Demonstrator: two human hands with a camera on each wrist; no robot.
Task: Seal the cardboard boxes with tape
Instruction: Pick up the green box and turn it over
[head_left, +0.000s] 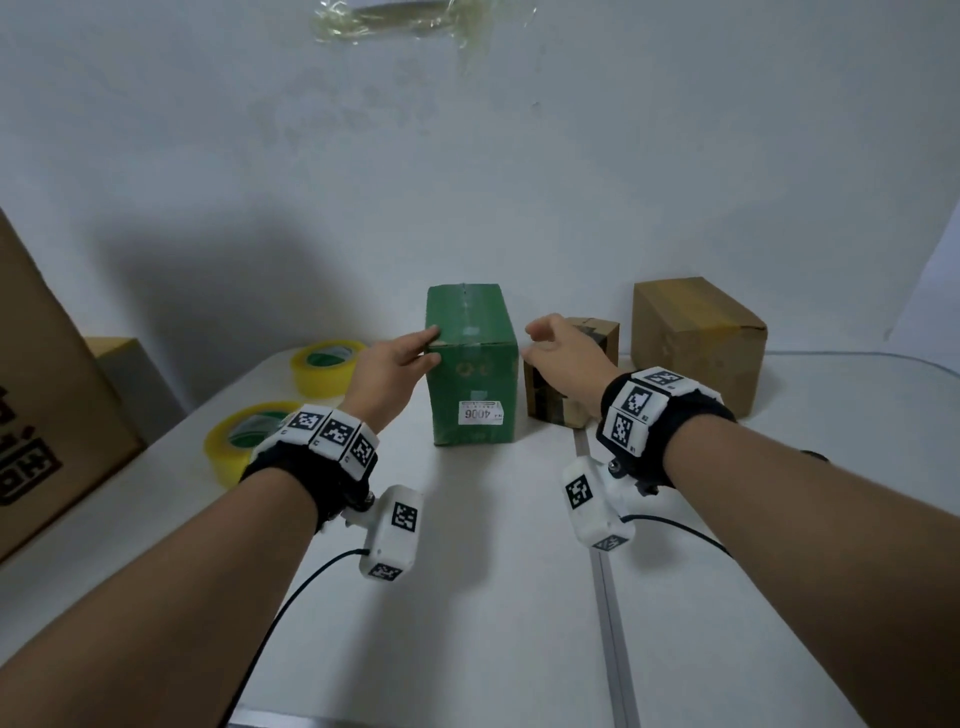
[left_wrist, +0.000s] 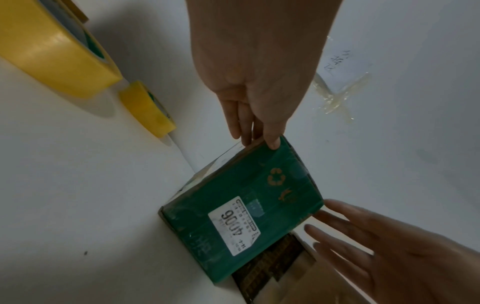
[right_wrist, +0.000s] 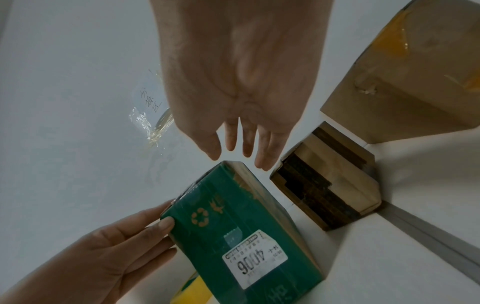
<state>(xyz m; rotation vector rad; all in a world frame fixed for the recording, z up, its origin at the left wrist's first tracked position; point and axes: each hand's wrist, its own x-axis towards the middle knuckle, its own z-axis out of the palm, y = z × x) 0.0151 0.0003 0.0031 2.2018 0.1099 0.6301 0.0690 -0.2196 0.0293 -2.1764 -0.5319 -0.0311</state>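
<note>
- Green cardboard box (head_left: 471, 364): stands upright on the white table (head_left: 467, 597), at the middle of the work area, white label "4006" on the side facing the person. A strip of clear tape appears to run along its top seam; whether it covers the full seam cannot be told.
- Left hand (head_left: 395, 364): fingers nearly straight, thumb on the near face and fingertips (left_wrist: 272, 142) at the upper left edge of the green box. Light contact only, no firm hold evident.
- Right hand (head_left: 558, 348): spread, fingers loosely curved, just beside the upper right edge of the green box. The right wrist view shows a gap; it holds nothing.
- Small brown box (head_left: 571, 379): immediately right of the green box, dark bands of tape across it, partly hidden behind the right hand.
- Larger brown box (head_left: 696, 343): further right of the green box, yellowish tape visible on its top and side.
- Two yellow tape rolls (head_left: 324, 366) (head_left: 239, 441): left of the green box, lying flat, untouched.
- Large carton (head_left: 47, 405): far left of the green box, printed side showing.
- Assessment: all three smaller boxes seem to carry tape. The hands appear positioned to take up or turn the green box, probably to check or seal another face. Remaining work cannot be confirmed; undersides are not visible.
</note>
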